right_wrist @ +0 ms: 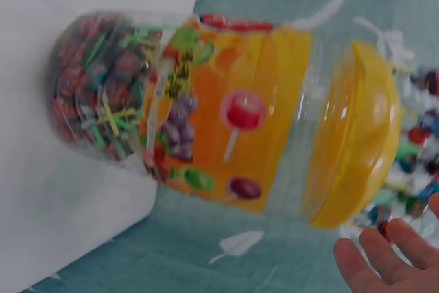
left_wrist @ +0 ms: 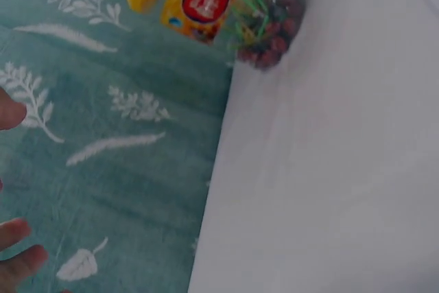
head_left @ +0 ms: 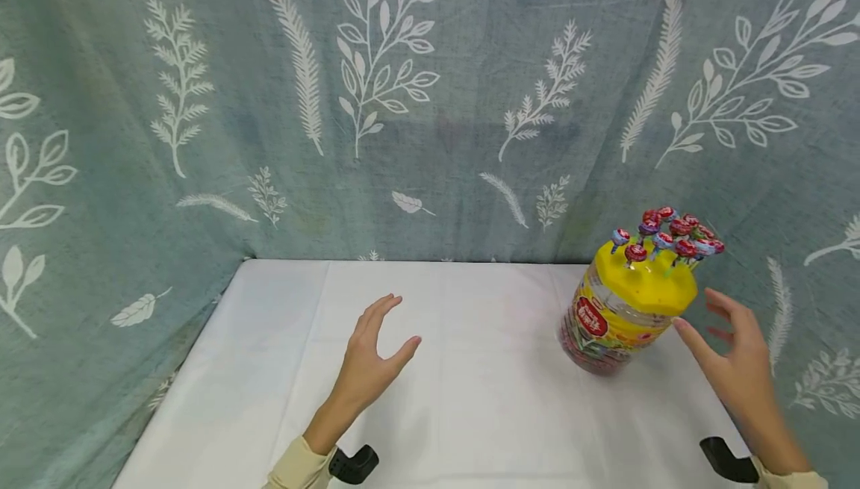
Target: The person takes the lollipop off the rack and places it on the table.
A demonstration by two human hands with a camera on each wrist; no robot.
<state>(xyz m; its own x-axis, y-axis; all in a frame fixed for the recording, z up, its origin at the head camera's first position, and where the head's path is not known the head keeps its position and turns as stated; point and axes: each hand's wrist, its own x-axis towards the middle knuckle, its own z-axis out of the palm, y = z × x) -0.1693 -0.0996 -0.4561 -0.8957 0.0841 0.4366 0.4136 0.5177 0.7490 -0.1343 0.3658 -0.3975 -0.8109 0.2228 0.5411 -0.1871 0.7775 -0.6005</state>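
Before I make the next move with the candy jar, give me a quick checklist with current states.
1. Jar standing on the white table: ok.
2. Yellow lid on the jar: ok.
3. Lollipops sticking up from the lid: ok.
4. Left hand free: ok, holding nothing above the table.
5. Right hand gripping the jar: not ok, fingers spread near the lid.
6. Right hand touching the jar: cannot tell.

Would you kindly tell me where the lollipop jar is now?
In the head view, the lollipop jar is at the back right of the white table, beside the right hand.
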